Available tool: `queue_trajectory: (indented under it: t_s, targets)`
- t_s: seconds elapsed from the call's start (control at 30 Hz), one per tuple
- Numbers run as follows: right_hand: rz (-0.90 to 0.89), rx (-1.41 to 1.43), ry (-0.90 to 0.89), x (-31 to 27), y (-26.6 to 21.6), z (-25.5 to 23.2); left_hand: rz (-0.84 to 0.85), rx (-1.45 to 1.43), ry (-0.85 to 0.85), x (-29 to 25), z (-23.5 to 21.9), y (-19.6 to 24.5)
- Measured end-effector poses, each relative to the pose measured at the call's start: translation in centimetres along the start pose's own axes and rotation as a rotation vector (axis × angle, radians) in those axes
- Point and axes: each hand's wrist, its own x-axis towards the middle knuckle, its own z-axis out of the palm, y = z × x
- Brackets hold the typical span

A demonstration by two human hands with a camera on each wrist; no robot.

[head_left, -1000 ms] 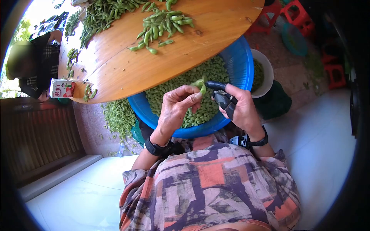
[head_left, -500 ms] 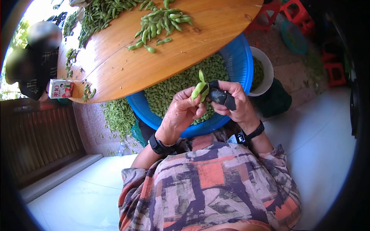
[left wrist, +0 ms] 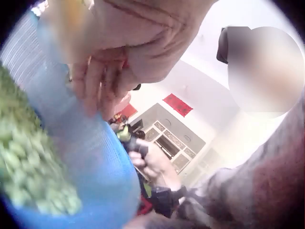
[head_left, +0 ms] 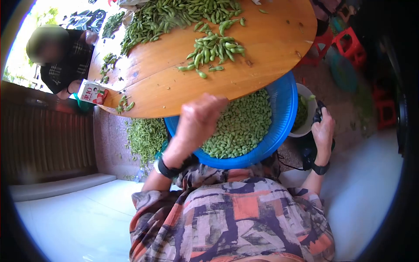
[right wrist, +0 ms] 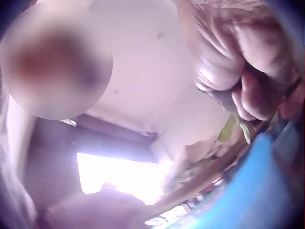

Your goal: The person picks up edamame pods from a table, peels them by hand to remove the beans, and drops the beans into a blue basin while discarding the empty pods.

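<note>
My left hand (head_left: 200,115), blurred, is over the near edge of the wooden table (head_left: 148,94) and the blue basin (head_left: 281,118). Its fingers hang relaxed in the left wrist view, and nothing shows between them. Shelled green beans (head_left: 244,131) fill the basin. Off to the right, my right hand (head_left: 323,131) wears black finger covers (head_left: 318,112) and is beside the white bucket (head_left: 312,111). A green bean pod (head_left: 313,97) shows at its fingertips; in the right wrist view, green pod pieces (right wrist: 228,130) stick out below the curled fingers.
A small heap of bean pods (head_left: 214,48) lies on the table, with a larger pile (head_left: 174,17) behind. A drink carton (head_left: 92,92) stands at the left edge near a seated person (head_left: 65,56). Empty hulls (head_left: 146,137) cover the floor left; red stools (head_left: 349,46) stand right.
The hands have parted from the pod they held together over the basin. My left hand went toward the table edge, my right hand out to the white bucket. The head view shifted.
</note>
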Motion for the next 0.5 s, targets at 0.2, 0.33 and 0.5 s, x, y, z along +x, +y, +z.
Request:
queue_trajectory:
  t_s: [0.2,0.33,0.5]
  targets:
    - [0.151,0.193,0.009,-0.4,-1.6,-0.4,0.052,0.363,0.068,5.2,-3.2,-5.1]
    - [0.108,0.224,-0.017,-0.2,-4.1,0.0,0.141,0.360,0.046,5.9,-3.2,-5.3]
    - [0.125,0.911,-0.275,-1.1,-10.4,0.1,-0.285,-0.354,-0.003,2.7,-1.5,-1.0]
